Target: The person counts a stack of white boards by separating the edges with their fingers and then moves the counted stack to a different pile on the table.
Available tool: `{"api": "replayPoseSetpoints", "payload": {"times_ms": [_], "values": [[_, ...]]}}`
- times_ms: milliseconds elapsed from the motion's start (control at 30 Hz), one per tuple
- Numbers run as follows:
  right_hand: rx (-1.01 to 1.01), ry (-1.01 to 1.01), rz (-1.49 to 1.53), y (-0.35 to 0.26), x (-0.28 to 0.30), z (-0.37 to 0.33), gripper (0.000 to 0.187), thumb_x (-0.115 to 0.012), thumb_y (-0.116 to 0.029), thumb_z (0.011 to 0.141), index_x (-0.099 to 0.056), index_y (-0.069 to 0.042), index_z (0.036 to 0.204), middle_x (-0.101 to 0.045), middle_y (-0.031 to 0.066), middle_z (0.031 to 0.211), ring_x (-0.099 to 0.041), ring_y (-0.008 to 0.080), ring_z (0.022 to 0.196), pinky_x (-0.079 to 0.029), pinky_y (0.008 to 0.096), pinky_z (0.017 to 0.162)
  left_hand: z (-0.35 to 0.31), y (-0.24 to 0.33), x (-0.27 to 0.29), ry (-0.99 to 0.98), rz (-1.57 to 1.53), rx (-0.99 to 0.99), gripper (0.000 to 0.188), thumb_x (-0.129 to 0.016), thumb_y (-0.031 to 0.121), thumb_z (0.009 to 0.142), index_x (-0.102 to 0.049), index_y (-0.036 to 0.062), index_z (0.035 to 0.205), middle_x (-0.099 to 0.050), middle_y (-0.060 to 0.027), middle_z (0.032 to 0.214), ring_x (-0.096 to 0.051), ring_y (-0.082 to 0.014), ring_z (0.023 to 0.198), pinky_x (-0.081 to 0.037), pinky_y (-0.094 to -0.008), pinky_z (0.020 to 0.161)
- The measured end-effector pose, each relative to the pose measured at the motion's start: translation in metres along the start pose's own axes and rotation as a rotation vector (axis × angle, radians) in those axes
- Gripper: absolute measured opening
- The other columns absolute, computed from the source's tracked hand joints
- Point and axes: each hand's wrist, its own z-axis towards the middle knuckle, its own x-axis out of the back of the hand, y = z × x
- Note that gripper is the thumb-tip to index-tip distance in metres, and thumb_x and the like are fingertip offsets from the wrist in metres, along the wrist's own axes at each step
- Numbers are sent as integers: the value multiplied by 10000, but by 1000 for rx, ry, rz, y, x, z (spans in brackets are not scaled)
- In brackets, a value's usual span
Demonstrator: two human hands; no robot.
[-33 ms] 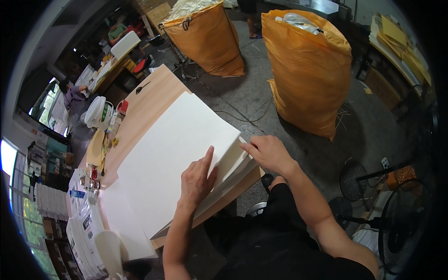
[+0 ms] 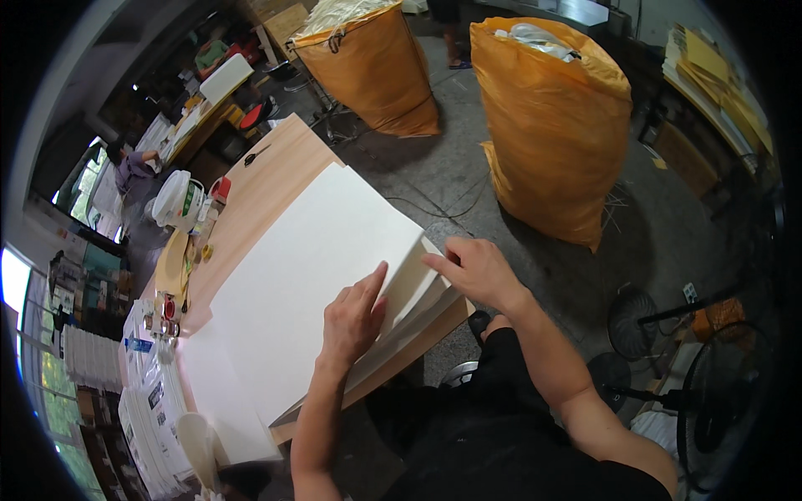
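Note:
Large white sheets (image 2: 288, 267) lie stacked at a slant on the wooden table. At the right, the top sheet's edge is lifted and curved, with a gap over the layers beneath. My left hand (image 2: 352, 324) lies on the top sheet, its index finger stretched out and its thumb close to the raised edge. My right hand (image 2: 484, 271) is at the right corner of the stack, fingers curled and thumb against the edge of a sheet just under the top one. Its fingertips are partly hidden.
The wooden table (image 2: 266, 179) bears scissors (image 2: 256, 155), a white bucket (image 2: 177, 200) and tape rolls. Two big orange sacks (image 2: 551, 125) stand on the floor beyond. Black fans (image 2: 710, 401) are at the right. Other people are farther off at the left.
The raised corner of the top sheet has shifted slightly left and up, widening the gap. My right hand has moved slightly left; my left hand has barely moved.

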Motion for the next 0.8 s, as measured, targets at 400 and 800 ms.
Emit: {"api": "replayPoseSetpoints", "payload": {"times_ms": [400,800], "values": [[-111,66,630,-4,-42,18,360,-656,-310,1025,-515,-81,785,-532,-16,670,-511,86,588,-405,266,530,7,-5,14,-104,-198,65,373,-803,203,864,-741,231,1231,-626,-148,1400,-749,-320,1039,-625,-403,857],[-230,-197,1030,3,-29,23,323,-629,-299,1027,-577,-81,794,-568,9,647,-580,105,555,-445,262,493,11,-6,25,-168,-275,67,595,-923,382,743,-739,277,1298,-616,-146,1404,-738,-319,1072,-621,-416,904]]}}
